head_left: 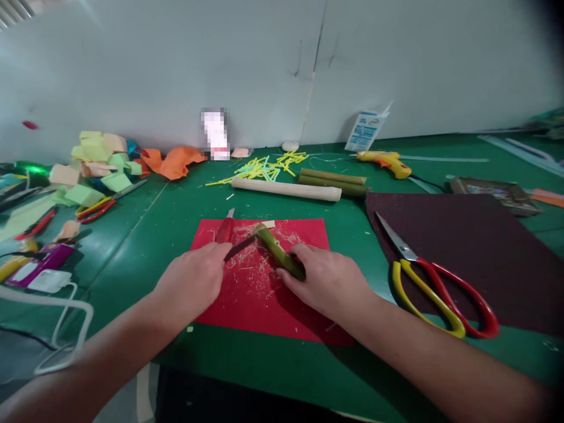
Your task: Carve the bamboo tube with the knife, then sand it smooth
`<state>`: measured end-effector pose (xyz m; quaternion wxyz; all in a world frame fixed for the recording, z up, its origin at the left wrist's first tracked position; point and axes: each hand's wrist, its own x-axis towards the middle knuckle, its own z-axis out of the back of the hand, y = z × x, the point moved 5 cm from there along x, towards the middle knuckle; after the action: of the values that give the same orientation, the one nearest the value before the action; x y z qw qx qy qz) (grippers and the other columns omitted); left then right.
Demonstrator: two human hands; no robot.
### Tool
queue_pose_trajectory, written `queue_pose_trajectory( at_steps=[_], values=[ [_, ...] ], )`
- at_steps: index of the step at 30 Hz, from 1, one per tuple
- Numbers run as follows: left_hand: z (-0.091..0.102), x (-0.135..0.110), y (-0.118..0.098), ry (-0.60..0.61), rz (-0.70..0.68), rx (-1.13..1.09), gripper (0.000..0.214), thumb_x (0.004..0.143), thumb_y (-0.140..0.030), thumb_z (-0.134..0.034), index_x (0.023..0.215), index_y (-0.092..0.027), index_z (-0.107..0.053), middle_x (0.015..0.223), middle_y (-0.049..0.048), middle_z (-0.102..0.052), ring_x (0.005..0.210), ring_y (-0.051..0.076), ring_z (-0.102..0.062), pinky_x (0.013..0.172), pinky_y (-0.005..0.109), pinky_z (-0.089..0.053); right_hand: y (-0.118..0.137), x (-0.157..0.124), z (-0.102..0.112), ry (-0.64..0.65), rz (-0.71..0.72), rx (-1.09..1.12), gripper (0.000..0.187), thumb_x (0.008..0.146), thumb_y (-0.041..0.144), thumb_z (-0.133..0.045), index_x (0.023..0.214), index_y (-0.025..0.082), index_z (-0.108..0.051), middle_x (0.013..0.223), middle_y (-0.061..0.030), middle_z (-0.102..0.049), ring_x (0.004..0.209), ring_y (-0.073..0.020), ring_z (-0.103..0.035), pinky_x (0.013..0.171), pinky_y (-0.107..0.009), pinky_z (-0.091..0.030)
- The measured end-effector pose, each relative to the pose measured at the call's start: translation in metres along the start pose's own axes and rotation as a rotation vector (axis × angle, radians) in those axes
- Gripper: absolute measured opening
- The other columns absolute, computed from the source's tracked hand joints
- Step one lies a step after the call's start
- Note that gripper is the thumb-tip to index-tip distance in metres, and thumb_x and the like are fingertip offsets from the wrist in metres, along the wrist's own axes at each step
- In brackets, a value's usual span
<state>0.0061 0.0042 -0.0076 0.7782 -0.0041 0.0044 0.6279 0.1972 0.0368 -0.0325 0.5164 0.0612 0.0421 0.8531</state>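
My left hand [194, 276] is closed round a dark, narrow blade-like tool [240, 248]; the grip inside the fist is hidden. Its far end meets the upper end of a short green bamboo piece [274, 247]. Thumb and fingers of my right hand [330, 276] wrap the lower end of that bamboo, which lies tilted over a red sheet [264, 311]. Fine pale shavings [247, 267] litter the sheet. Just beyond my left hand lies a red-handled knife [225, 228], its tip pointing away. A small pale chip [267, 224] is by the bamboo's far end.
Large scissors [409, 255] lie right, partly on dark paper [497, 264]. Behind are a peeled pale stick [286, 189], green bamboo pieces [335, 182], yellow strips [259, 167] and a yellow glue gun [385, 161]. Paper pads [97, 153] and a white-wire stand [86, 320] are left.
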Motion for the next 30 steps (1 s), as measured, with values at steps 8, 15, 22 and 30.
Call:
queue_pose_trajectory(
  at_steps=[8,15,22,30],
  values=[
    [-0.001,0.005,0.018,-0.005,-0.015,-0.155,0.032,0.086,-0.019,-0.037,0.115,-0.020,-0.054,0.102,0.0072,-0.062,0.093,0.020,-0.060,0.083,0.033,-0.047,-0.001,0.000,-0.001,0.002,-0.008,0.012,0.028,0.082,0.048,-0.043,0.083,0.021,-0.052,0.072,-0.0027,-0.065,0.061,-0.0188,-0.060,0.043,-0.027,-0.022],
    [0.019,0.002,0.028,-0.083,0.016,-0.101,0.022,0.084,-0.024,-0.043,0.101,-0.022,-0.056,0.094,0.0026,-0.065,0.080,0.017,-0.061,0.070,0.028,-0.048,-0.002,-0.001,0.000,-0.014,-0.019,0.027,0.028,0.082,0.049,-0.044,0.080,0.022,-0.051,0.065,-0.0006,-0.061,0.055,-0.0170,-0.057,0.042,-0.026,-0.019],
    [0.090,0.009,0.041,-0.484,0.141,-0.098,0.012,0.078,-0.023,-0.052,0.087,-0.020,-0.044,0.081,-0.0021,-0.059,0.069,0.010,-0.057,0.065,0.022,-0.047,-0.003,-0.001,0.000,-0.006,-0.091,0.087,0.025,0.081,0.047,-0.044,0.082,0.022,-0.050,0.064,-0.0002,-0.061,0.054,-0.0166,-0.056,0.043,-0.026,-0.023],
    [0.079,0.044,0.027,-0.568,0.115,0.100,0.022,0.070,-0.026,-0.057,0.089,-0.020,-0.048,0.082,0.0002,-0.062,0.069,0.019,-0.061,0.057,0.027,-0.043,-0.008,0.005,0.000,0.029,-0.250,0.635,0.024,0.079,0.044,-0.050,0.090,0.023,-0.048,0.073,0.0001,-0.059,0.061,-0.0151,-0.051,0.051,-0.027,-0.032]
  ],
)
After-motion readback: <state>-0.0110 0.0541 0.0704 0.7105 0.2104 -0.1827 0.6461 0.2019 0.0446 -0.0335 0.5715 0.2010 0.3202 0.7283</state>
